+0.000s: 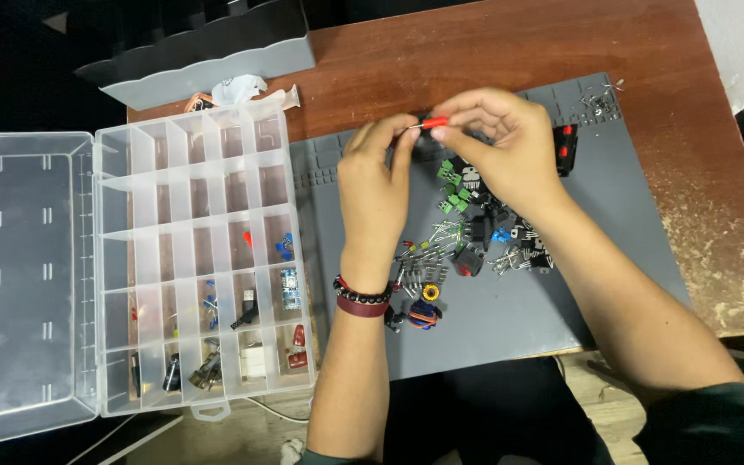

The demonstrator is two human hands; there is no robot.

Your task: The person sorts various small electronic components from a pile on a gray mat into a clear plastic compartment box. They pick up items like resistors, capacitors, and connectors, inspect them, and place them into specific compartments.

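My left hand point(374, 185) and my right hand point(501, 142) meet above the grey work mat point(613, 232). Between their fingertips they pinch a small red cylindrical part point(435, 122) with a thin metal lead pointing left. The right fingers grip the red body. The left thumb and forefinger touch the lead end. Under the hands lies a heap of small electronic parts point(467, 245): green terminal blocks, black pieces, LEDs, a blue piece and a wound coil point(424, 313). A dark beaded bracelet point(361, 299) circles my left wrist.
A clear plastic compartment box point(195, 250) lies open at the left with its lid point(19, 275) folded out; a few cells hold small parts. A grey tray point(208, 60) stands at the back. The brown wooden table point(691, 103) has a worn right edge.
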